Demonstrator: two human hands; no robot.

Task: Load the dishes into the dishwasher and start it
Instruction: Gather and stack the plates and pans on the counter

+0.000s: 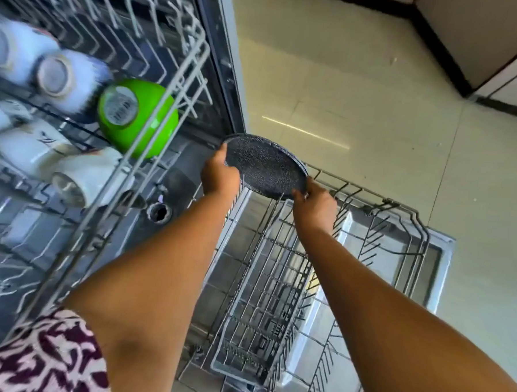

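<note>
Round dark speckled plate (pixel 264 166), gripped at opposite rims by left hand (pixel 219 175) and right hand (pixel 315 206) (fingers clamped for control), is held above the wire lower rack (pixel 411 219), far end.

The floor (pixel 361 90) is laid with large pale cream tiles, glossy, with thin grout lines crossing it. A bright streak of reflected light (pixel 305 132) lies on the tiles near the middle of the view, and the whole surface is evenly lit, as by daylight. At the top right stand pale cabinet fronts (pixel 481 36), cream-coloured and plain, meeting at an inner corner. A dark plinth strip (pixel 438 46) runs along their foot where they meet the floor. A few small dark specks dot the tiles at the right.
</note>
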